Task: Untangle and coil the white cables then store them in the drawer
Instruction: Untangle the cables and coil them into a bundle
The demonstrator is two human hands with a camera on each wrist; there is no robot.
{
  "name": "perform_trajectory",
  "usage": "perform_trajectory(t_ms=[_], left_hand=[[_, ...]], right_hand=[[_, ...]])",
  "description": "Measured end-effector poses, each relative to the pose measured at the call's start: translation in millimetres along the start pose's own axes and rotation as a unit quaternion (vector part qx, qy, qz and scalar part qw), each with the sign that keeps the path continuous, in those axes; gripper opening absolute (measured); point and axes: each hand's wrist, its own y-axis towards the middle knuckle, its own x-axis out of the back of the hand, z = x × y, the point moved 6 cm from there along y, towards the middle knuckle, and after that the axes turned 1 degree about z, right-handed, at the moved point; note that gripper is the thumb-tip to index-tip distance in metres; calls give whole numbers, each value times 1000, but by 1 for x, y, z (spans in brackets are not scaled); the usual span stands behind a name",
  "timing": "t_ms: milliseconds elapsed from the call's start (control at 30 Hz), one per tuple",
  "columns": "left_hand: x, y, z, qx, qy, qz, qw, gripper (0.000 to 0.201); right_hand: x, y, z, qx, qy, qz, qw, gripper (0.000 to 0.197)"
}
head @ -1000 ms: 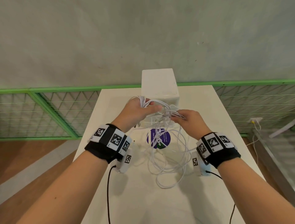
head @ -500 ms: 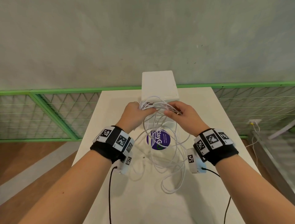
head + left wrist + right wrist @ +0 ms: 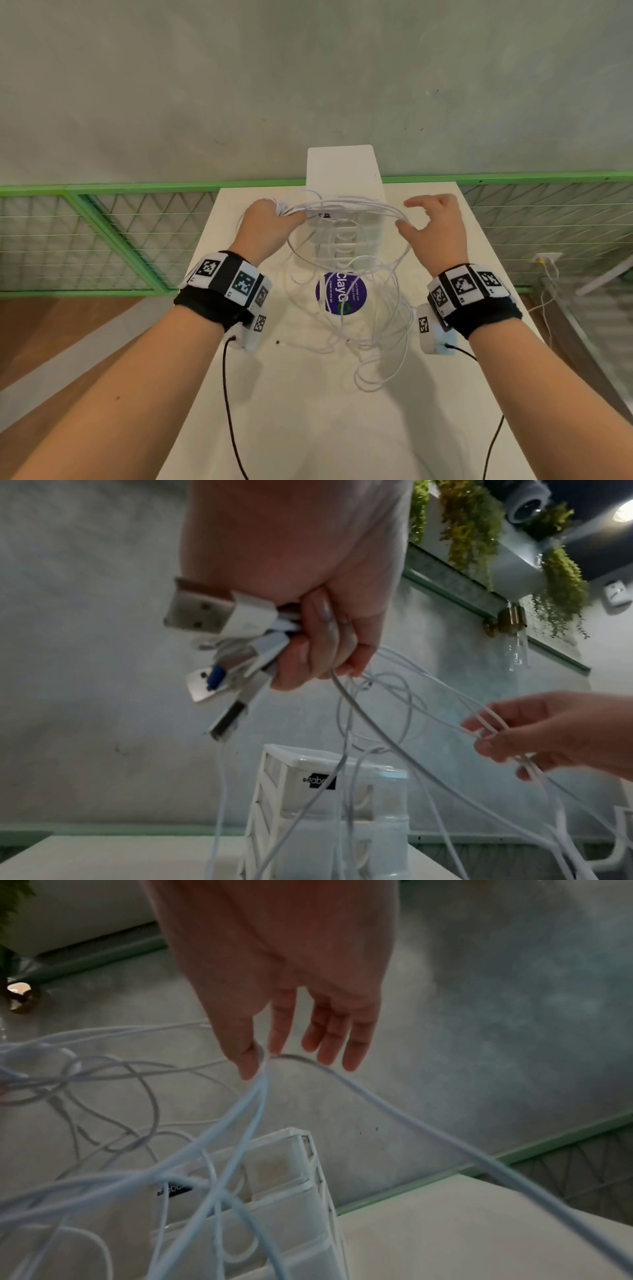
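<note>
Several tangled white cables (image 3: pixel 346 205) stretch between my two hands above the table, and their loops (image 3: pixel 380 346) hang down onto it. My left hand (image 3: pixel 270 224) grips the bundle in a fist; in the left wrist view the USB plugs (image 3: pixel 205 612) stick out beside its curled fingers (image 3: pixel 322 645). My right hand (image 3: pixel 435 233) holds a few strands between thumb and index finger (image 3: pixel 279 1031), the other fingers spread. The white drawer unit (image 3: pixel 342 164) stands at the table's far edge behind the cables, its drawers closed (image 3: pixel 308 791).
The white table (image 3: pixel 308 428) carries a round purple sticker (image 3: pixel 346 294) under the loops. One loose cable end (image 3: pixel 279 342) lies near my left wrist. A green mesh railing (image 3: pixel 102 233) runs behind the table, and a grey wall beyond.
My hands have drawn apart: the right hand slid to the right along the strands and opened its fingers, so the cables now span a wider gap. The hanging loops have lifted a little.
</note>
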Motion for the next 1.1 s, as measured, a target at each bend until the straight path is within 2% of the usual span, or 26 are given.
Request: perform_trajectory(t_ms=[67,100,200,300,467,567,633,667,733,767,833,933,1033,1100], left_hand=[[1,0,4,11,5,-4,1000,53],[0,-1,4,6,11,-5,1000,54],[-8,-6,8,8,45,-1,999,53],[-13,-7,20,44,72,-2,996,51],[-2,-1,35,65,66,-19,996,50],[-2,3,36,63,26,-6,998,43],[-8,4,36,75,-26,14,997,35],[-11,3,36,83,-58,24,995,35],[-15,1,34,94,-100,35,990,35],[-17,2,31,93,-105,39,989,36],[-17,2,26,81,-101,43,991,35],[-17,4,21,64,-103,49,991,36],[-17,7,21,66,-124,42,989,40],[-18,8,21,68,-132,43,988,40]], right_hand=[[-2,-4,-9,-69,-7,28,997,24],[-4,-7,-12,-92,0,49,995,31],[-9,-13,-9,-136,118,87,980,43],[-11,-12,0,-143,172,106,969,39],[-14,-9,-5,-107,138,148,974,33],[-23,-17,-12,-97,159,164,969,26],[-33,-26,-15,-112,205,209,950,21],[-39,-33,-14,-131,247,245,928,21],[-50,-46,-14,-172,306,314,882,35],[-54,-51,-15,-181,305,338,872,39],[-61,-58,-21,-187,259,371,872,29],[-66,-67,-33,-181,180,416,873,37],[-73,-77,-39,-158,144,467,858,29],[-77,-79,-38,-146,140,478,855,22]])
